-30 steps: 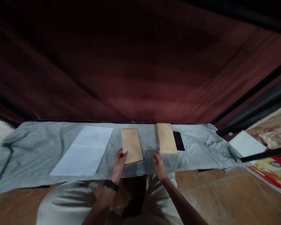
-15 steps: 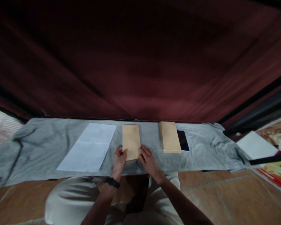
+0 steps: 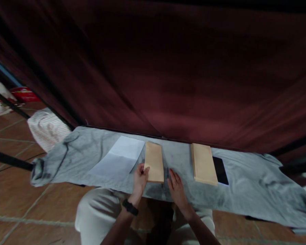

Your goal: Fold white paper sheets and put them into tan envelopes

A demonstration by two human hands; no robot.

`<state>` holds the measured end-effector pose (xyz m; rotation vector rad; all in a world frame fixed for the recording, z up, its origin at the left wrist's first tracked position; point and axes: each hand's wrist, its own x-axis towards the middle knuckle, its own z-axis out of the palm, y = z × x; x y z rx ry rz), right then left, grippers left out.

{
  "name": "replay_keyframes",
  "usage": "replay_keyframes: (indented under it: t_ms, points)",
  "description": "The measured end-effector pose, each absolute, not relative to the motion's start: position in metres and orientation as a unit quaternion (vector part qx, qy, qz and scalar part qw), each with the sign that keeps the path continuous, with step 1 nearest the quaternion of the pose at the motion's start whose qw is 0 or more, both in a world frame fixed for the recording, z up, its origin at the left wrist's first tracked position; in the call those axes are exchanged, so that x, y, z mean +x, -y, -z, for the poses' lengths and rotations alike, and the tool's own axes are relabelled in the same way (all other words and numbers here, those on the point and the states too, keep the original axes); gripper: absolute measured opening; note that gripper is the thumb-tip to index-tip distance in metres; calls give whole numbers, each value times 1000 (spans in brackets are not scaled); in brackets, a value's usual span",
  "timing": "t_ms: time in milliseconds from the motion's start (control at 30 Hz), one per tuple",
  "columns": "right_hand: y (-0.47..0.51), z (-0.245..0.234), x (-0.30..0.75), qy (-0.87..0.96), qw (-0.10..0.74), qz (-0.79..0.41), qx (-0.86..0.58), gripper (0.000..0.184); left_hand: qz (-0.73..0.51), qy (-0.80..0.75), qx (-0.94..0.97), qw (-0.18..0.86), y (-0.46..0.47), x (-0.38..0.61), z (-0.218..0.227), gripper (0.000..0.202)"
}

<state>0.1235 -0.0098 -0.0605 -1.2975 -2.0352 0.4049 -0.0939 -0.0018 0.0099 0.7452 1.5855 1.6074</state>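
Observation:
A tan paper envelope [image 3: 154, 160] lies on the grey cloth in front of me, its short side towards me. My left hand [image 3: 140, 178] pinches its lower left corner, thumb on top and fingers at the side edge. Just right of the envelope, apart from it, my right hand [image 3: 175, 185] rests over the cloth with fingers stretched out and nothing in them. White paper [image 3: 118, 158] with a crease across it is spread out on the left. Over to the right sits a stack of similar tan envelopes [image 3: 205, 163].
A dark-screened phone or tablet [image 3: 220, 170] lies partly under the stack's right side. The grey cloth [image 3: 250, 183] covers a long narrow surface. A dark red curtain [image 3: 168, 85] hangs behind it. Black poles [image 3: 10, 160] and a striped cloth [image 3: 49, 127] stand at the left.
My right hand has let go of the envelope's right edge and moved off to the right. My left hand still holds its corner. The camera view has turned to the left.

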Motion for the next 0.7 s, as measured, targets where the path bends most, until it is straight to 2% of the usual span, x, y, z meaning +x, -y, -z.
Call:
replay_keyframes:
  t_ms: [100, 200, 300, 367, 500, 600, 700]
  points:
    - [2, 56, 108, 716, 401, -250, -514, 48, -657, -619, 287, 320, 5, -143, -44, 38]
    - [-11, 41, 66, 600, 422, -441, -517, 46, -710, -623, 190, 269, 8, -208, -70, 44]
    - [-22, 20, 8, 411, 355, -682, -489, 39, -744, -628, 82, 215, 19, -262, -79, 41]
    - [-27, 9, -29, 322, 289, -776, -459, 36, -730, -639, 44, 238, 32, -283, -73, 39]
    - [-30, -6, -88, 258, 206, -832, -446, 35, -693, -655, 7, 302, 56, -287, -49, 38]
    - [-26, -10, -116, 282, 251, -793, -479, 22, -680, -669, 3, 300, 65, -283, -37, 34]
    - [-21, -10, -114, 311, 286, -757, -499, 16, -693, -659, -7, 291, 70, -292, -38, 35]
